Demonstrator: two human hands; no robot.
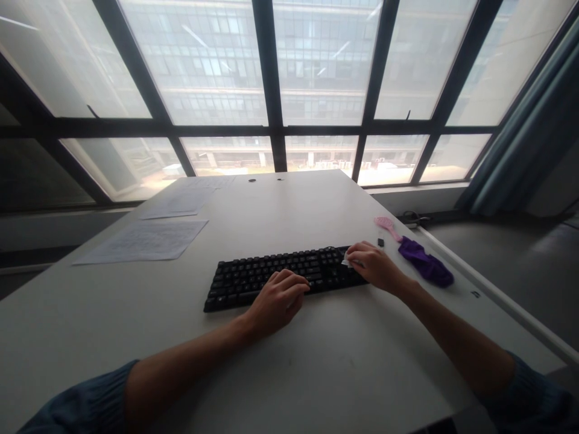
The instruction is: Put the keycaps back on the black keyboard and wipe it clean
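Observation:
A black keyboard (253, 277) lies across the middle of the white table (280, 211). My left hand (277, 299) rests on its front edge near the centre, fingers curled loosely over the keys. At the keyboard's right end my right hand (373, 265) is closed in a pinch on a small white wad, perhaps a wipe (347, 261), pressed against the keys.
A purple cloth (426, 263), a pink brush (386, 226) and a small black item (380, 242) lie to the right of the keyboard. Paper sheets (145, 240) cover the table's far left. Large windows stand behind the table and a curtain (529, 132) hangs on the right.

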